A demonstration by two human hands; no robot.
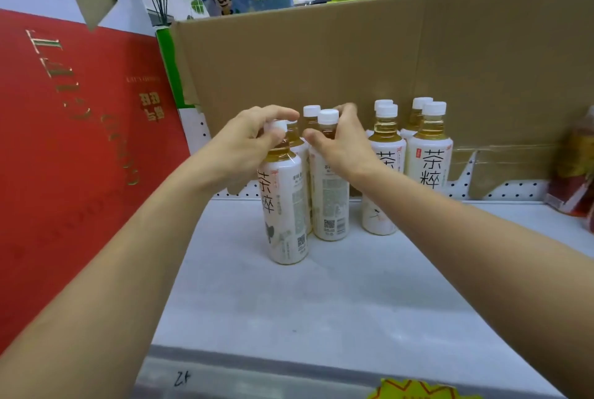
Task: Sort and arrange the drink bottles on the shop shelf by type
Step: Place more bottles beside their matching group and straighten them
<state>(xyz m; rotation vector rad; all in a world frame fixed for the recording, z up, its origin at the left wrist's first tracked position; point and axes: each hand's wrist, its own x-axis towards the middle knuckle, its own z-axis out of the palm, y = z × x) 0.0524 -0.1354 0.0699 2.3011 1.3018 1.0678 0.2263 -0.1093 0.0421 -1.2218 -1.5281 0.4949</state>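
The white shelf [321, 302] runs away from you, with a yellow price tag [414, 390] on its front lip. Both your forearms reach out over it, coming together at a cluster of four bottles left of centre.

The nearest tea bottle [284, 215] stands upright. It has a white wrap label with large black characters, a QR code low down, amber tea showing at the shoulder and a white cap. Just beside it on the right, touching or nearly so, stands the second tea bottle [331, 202] of the same kind, its printed back panel facing you. Two more like them stand close behind.

Your left hand [254, 135] comes down over the nearest bottle's top. The grip is closed on the cap, fingers curled over it and the thumb against the neck. Your right hand [340, 144] wraps the second bottle's neck, the grip narrow with the thumb in front and the fingers curled behind, and the cap pokes up above them.

To the right, set apart by a gap, four matching bottles [429, 160] stand two by two against the perforated back panel [514, 189]. A blurred red-labelled bottle [575, 167] sits at the far right edge.

A brown cardboard sheet [321, 54] rises behind everything, and a red gift box [80, 141] with gold lettering walls off the left.
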